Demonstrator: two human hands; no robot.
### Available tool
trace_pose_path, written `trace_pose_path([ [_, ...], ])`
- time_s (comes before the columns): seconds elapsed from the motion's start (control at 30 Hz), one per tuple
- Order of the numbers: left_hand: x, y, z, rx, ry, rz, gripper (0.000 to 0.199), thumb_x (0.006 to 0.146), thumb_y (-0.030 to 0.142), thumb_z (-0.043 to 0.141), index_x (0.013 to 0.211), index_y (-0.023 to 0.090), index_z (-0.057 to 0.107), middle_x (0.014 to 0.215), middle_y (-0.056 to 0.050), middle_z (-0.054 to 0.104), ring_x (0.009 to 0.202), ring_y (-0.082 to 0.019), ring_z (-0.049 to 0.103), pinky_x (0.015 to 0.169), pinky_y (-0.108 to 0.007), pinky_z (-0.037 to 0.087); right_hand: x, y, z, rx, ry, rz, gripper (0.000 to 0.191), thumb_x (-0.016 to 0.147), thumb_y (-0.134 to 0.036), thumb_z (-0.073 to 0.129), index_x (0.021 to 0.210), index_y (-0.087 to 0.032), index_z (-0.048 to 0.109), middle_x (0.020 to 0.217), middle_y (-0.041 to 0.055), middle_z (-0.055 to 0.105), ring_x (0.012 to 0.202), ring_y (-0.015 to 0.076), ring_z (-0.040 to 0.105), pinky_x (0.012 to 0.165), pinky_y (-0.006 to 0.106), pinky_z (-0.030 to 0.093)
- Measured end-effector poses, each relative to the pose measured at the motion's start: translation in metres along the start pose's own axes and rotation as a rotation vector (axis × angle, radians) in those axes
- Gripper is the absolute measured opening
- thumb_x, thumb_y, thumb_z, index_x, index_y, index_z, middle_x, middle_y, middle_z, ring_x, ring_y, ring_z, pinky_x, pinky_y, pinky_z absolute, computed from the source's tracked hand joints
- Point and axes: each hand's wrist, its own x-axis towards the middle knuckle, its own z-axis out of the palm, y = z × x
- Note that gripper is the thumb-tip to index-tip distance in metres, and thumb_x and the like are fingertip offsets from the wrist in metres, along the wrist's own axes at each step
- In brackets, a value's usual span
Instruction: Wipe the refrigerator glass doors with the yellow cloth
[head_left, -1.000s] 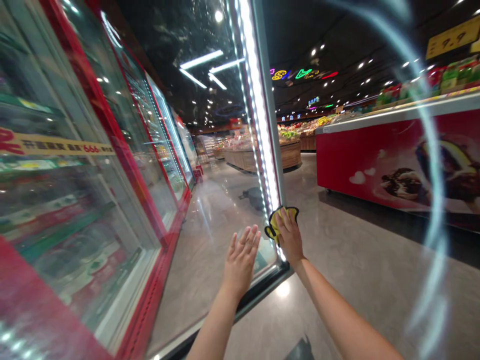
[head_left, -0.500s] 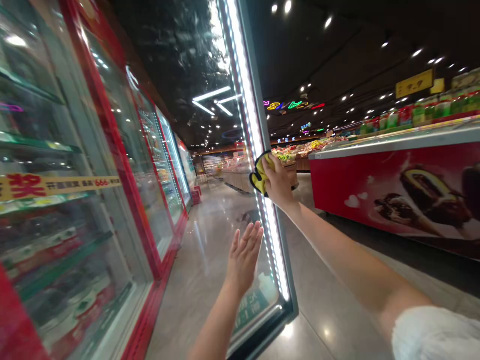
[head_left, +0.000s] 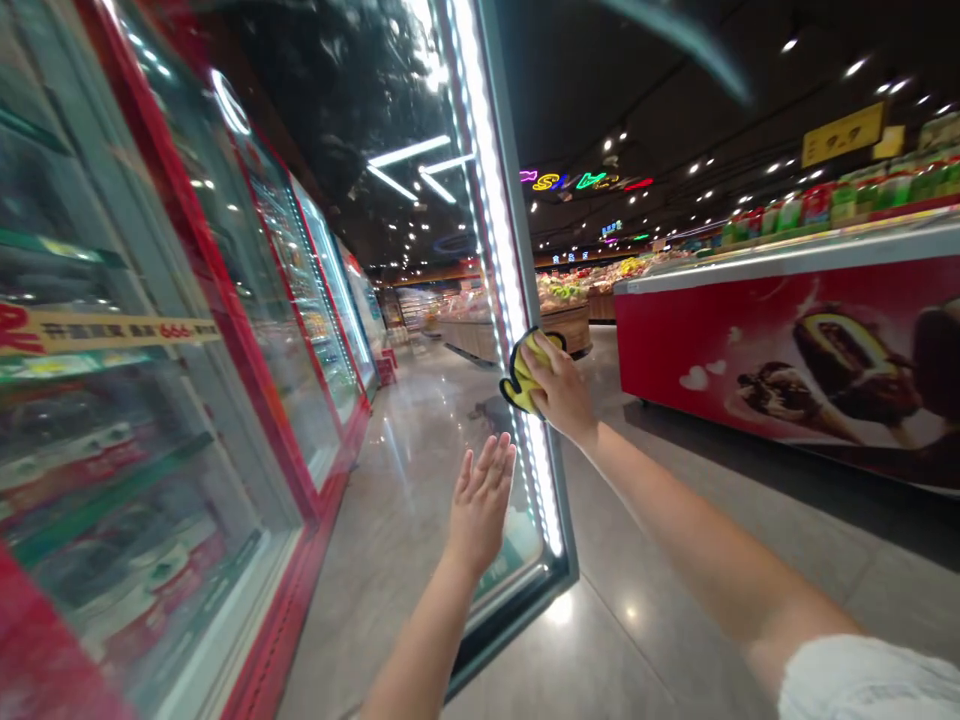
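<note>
A glass fridge door (head_left: 420, 330) stands swung out in front of me, with a bright LED strip (head_left: 501, 230) along its outer edge. My right hand (head_left: 562, 393) presses a yellow cloth with black edging (head_left: 529, 375) against this strip, fingers bent over the fabric. Part of the cloth lies hidden beneath the fingers. Lower down, my left hand (head_left: 480, 505) rests flat at the glass, fingers straight and close together, holding nothing. Whether its palm fully touches the pane I cannot tell.
On the left runs a row of red-framed glass fridges (head_left: 225, 300) with stocked shelves. A red chest freezer (head_left: 675, 350) with ice-cream pictures stands at the right, goods on top. Produce stands (head_left: 555, 315) lie further back. Shiny grey floor (head_left: 637, 600) extends between them.
My right hand has slid the cloth down a little along the LED strip. My left hand stays flat at the glass. The whole view has shifted slightly.
</note>
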Motion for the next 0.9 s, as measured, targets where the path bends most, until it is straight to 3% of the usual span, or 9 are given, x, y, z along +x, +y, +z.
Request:
trace_pose_path([
  [0.13, -0.021, 0.016, 0.01, -0.011, -0.077, -0.016, 0.08, 0.088, 0.011, 0.05, 0.163, 0.016, 0.022, 0.169, -0.004, 0.026, 0.16, -0.019, 0.009, 0.132, -0.045, 0.007, -0.116, -0.006, 0.033, -0.04, -0.081, 0.054, 0.07, 0.085, -0.01, 0.059, 0.151, -0.031, 0.051, 0.158, 0.0056, 0.046, 0.138, 0.0297, 0.045, 0.118, 0.05, 0.038],
  [0.27, -0.041, 0.028, 0.02, -0.022, -0.123, -0.014, 0.074, 0.089, 0.012, 0.049, 0.161, 0.016, 0.03, 0.168, -0.004, 0.027, 0.159, -0.018, 0.011, 0.132, -0.043, 0.003, -0.231, -0.015, 0.064, -0.078, -0.098, 0.0, 0.058, 0.089, -0.011, 0.057, 0.143, -0.032, 0.06, 0.148, 0.004, 0.057, 0.133, 0.0291, 0.049, 0.11, 0.046, 0.046],
  [0.37, -0.057, 0.034, 0.027, -0.022, -0.159, -0.001, 0.073, 0.089, 0.011, 0.048, 0.161, 0.015, 0.031, 0.168, -0.004, 0.028, 0.159, -0.018, 0.012, 0.132, -0.041, 0.002, -0.29, -0.021, 0.075, -0.097, -0.101, -0.002, 0.046, 0.093, -0.013, 0.056, 0.132, -0.035, 0.069, 0.133, 0.0012, 0.068, 0.122, 0.0277, 0.057, 0.102, 0.042, 0.051],
  [0.47, -0.069, 0.035, 0.033, -0.022, -0.199, 0.0, 0.074, 0.089, 0.011, 0.048, 0.16, 0.015, 0.031, 0.167, -0.004, 0.029, 0.159, -0.018, 0.014, 0.132, -0.041, 0.005, -0.304, -0.022, 0.079, -0.103, -0.122, 0.005, 0.046, 0.094, -0.013, 0.055, 0.129, -0.04, 0.07, 0.126, -0.0012, 0.071, 0.116, 0.0252, 0.06, 0.1, 0.039, 0.051],
  [0.67, -0.086, 0.034, 0.041, -0.042, -0.265, -0.01, 0.074, 0.089, 0.009, 0.046, 0.16, 0.017, 0.032, 0.167, -0.004, 0.03, 0.158, -0.018, 0.019, 0.132, -0.041, 0.005, -0.269, -0.023, 0.093, -0.074, -0.141, 0.163, 0.055, 0.097, -0.017, 0.056, 0.147, -0.04, 0.054, 0.15, 0.002, 0.057, 0.14, 0.0306, 0.044, 0.108, 0.047, 0.045],
  [0.73, -0.097, 0.032, 0.04, -0.052, -0.282, -0.014, 0.076, 0.088, 0.008, 0.046, 0.161, 0.018, 0.029, 0.167, -0.004, 0.03, 0.158, -0.018, 0.02, 0.132, -0.042, 0.008, -0.278, -0.027, 0.096, -0.068, -0.162, 0.175, 0.056, 0.097, -0.015, 0.056, 0.146, -0.041, 0.055, 0.151, 0.0014, 0.056, 0.143, 0.032, 0.041, 0.107, 0.049, 0.045],
  [0.9, -0.135, 0.023, 0.034, -0.056, -0.315, -0.056, 0.078, 0.088, 0.01, 0.046, 0.162, 0.019, 0.026, 0.165, -0.006, 0.034, 0.157, -0.02, 0.024, 0.132, -0.043, 0.011, -0.322, -0.036, 0.092, -0.051, -0.255, 0.159, 0.055, 0.092, -0.009, 0.056, 0.136, -0.042, 0.064, 0.147, -0.0029, 0.061, 0.13, 0.03, 0.052, 0.1, 0.046, 0.05],
])
